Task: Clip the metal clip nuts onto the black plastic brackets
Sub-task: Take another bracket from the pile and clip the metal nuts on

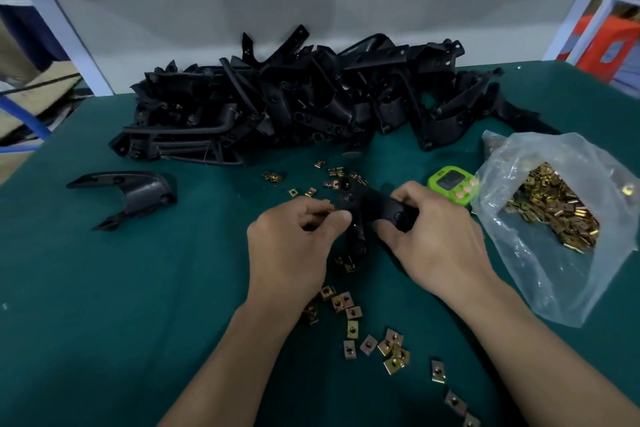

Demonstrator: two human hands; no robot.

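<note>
Right hand point(433, 236) clamped on the bracket point(374, 206) by its right end, left hand point(294, 236) pinching its left end, long axis running across between them; loose clip nuts point(349, 305) lay on the surface point(104, 322) just below, whether that pinch held one, couldn't tell

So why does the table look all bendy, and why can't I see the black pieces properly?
Head view: the wide-angle lens bends the edges of the green table. Head view: dim light merges the bracket pile into one dark mass, and the held bracket is hard to read too. Head view: the plastic bag shows pale glare.
</note>
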